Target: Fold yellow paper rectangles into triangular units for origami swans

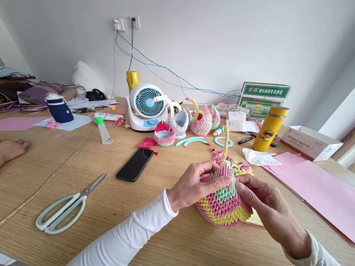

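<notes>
A folded-paper swan body (pixel 231 207), built of pink, green and yellow pieces, sits before me near the table's middle right. A thin yellow curved neck (pixel 226 145) rises behind its top. My left hand (pixel 199 183) grips the swan's upper left side, thumb across the pink pieces. On the other side, my right hand (pixel 266 206) has thumb and fingers pinched at the green and pink edge; whether a small piece is between the fingertips is hidden. Loose folded paper pieces (pixel 241 167) in pink and yellow lie just behind the swan.
Scissors (pixel 64 209) and a phone (pixel 135 164) lie to the left. Finished paper swans (pixel 201 122) stand by a small fan (pixel 146 106). Right of me are a yellow flask (pixel 269 129), a sticky note box (pixel 310 142) and pink paper sheets (pixel 332 198). Another person's hands (pixel 8 151) rest far left.
</notes>
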Demonstrator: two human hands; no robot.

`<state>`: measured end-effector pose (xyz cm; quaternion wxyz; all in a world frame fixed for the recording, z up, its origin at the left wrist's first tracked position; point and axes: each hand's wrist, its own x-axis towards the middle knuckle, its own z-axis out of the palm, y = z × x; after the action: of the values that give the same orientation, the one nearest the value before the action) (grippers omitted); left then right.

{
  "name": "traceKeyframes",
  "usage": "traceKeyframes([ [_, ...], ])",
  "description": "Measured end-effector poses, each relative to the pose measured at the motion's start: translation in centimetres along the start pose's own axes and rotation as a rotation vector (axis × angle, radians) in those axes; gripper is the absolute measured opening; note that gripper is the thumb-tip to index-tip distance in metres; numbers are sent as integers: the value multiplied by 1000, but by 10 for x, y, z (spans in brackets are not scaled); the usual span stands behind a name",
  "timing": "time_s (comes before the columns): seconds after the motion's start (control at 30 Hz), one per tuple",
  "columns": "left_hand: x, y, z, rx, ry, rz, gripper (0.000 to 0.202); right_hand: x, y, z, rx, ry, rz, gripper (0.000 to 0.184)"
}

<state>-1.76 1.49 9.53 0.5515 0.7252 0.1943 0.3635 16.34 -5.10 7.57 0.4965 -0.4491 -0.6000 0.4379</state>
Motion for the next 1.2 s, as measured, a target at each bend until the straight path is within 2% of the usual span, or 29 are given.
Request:
traceKeyframes([
  [0.23,-2,2,-13,120,-140,28,29,-2,1,-2,-59,2,-3,25],
  [0.43,-1,-4,-15,100,-128,-3,29,-2,6,-5,-148,-94,-37,26],
  [0.63,-1,-7,-13,78,-130,38,27,-3,4,-2,-248,-62,-77,23],
  [0.7,-3,-10,-13,116,-106,43,32,-4,4,-1,-291,-33,-99,23],
  [0.83,-8,-18,-14,179,-2,34,53,-4,6,0,-337,9,-121,25],
  [0.97,-13,-22,-14,212,6,30,50,-6,8,2,-331,17,-127,28],
  [1.07,-18,-24,-13,234,86,81,57,-8,8,-1,-295,20,-133,30],
  [1.13,-26,-29,-10,191,153,69,65,-9,8,-6,-257,113,-145,27],
  [1.2,-38,-36,-5,97,198,-29,67,-9,11,-14,-241,265,-149,26],
])
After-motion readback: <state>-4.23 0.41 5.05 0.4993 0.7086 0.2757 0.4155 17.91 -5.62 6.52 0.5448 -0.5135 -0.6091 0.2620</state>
